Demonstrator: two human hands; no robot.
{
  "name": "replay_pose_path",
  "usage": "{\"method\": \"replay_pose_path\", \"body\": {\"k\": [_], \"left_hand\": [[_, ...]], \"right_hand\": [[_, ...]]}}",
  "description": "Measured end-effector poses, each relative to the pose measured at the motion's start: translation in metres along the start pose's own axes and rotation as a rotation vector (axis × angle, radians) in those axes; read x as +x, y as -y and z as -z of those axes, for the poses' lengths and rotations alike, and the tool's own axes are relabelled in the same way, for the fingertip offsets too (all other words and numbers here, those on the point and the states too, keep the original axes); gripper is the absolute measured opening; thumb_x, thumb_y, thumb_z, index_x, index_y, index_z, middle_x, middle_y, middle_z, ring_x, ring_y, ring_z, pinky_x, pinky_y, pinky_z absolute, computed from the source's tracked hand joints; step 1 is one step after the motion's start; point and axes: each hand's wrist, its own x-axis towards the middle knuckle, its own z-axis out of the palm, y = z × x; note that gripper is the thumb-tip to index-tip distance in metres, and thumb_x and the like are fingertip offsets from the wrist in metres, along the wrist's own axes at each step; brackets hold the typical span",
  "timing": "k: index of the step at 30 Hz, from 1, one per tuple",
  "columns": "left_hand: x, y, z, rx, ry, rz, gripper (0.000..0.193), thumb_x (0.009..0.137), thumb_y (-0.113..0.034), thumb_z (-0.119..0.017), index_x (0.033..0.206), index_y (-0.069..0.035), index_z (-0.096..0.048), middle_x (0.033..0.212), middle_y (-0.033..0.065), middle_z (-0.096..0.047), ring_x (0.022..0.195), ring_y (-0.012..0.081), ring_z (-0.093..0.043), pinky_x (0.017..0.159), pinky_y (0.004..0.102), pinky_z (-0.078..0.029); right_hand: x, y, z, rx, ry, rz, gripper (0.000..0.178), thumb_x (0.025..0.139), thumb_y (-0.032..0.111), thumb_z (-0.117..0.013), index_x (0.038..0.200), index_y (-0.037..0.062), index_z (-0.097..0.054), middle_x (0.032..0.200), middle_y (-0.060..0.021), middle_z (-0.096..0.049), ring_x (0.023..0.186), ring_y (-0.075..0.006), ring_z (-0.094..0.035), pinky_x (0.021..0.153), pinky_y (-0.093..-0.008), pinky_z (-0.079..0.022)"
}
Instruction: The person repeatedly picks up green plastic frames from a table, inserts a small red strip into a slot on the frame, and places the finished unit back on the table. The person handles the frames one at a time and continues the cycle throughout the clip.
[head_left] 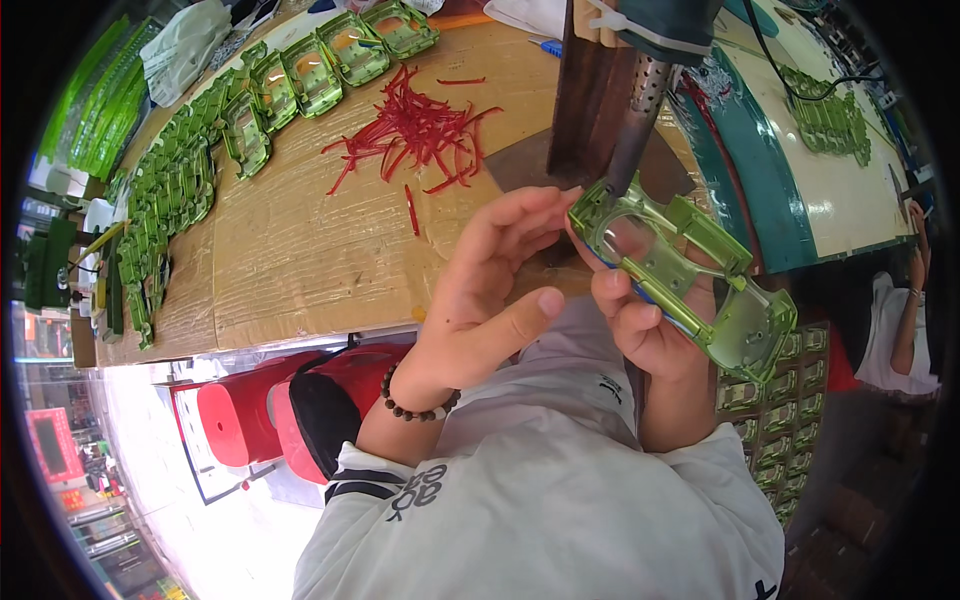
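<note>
The right hand [655,340] is closed in a grip, two curled fingertips [613,283] showing at its front; its other digits are largely hidden. Its forearm [680,408] rises from below the grip. Left of the grip, the left hand [472,292] is loosely cupped, fingers [508,212] reaching up toward it, thumb [522,320] spread apart below them, pointing gripward.

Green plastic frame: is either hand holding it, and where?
The right hand holds the green plastic frame by its lower-left long edge, around the middle. The left hand is open by the upper-left end; whether it touches cannot be told.
</note>
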Motion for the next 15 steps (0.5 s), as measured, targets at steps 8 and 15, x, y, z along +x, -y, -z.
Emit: {"method": "replay_pose_path", "body": {"k": [8, 15], "left_hand": [[-0.005, 0.0018, 0.0031, 0.04, 0.032, -0.045, 0.056, 0.08, 0.001, -0.052, 0.13, 0.001, -0.028, 0.133, 0.0163, -0.036, 0.125, 0.0232, -0.033, 0.104, 0.0361, -0.024], [0.0009, -0.0041, 0.0056, 0.258, 0.107, 0.039, 0.059, 0.079, -0.003, -0.056, 0.133, 0.002, -0.032, 0.139, 0.0161, -0.031, 0.127, 0.0232, -0.032, 0.102, 0.0325, -0.023]], "right_hand": [[0.0016, 0.0046, -0.0006, 0.0, 0.011, -0.091, 0.066, 0.085, 0.039, -0.051, 0.133, 0.0017, -0.025, 0.138, -0.013, -0.024, 0.109, -0.0358, -0.042, 0.076, -0.0388, -0.05], [0.0008, 0.0097, -0.0032, -0.158, 0.043, 0.107, 0.056, 0.087, 0.036, -0.049, 0.13, 0.0019, -0.034, 0.138, -0.013, -0.026, 0.112, -0.0346, -0.039, 0.081, -0.0403, -0.047]]}}
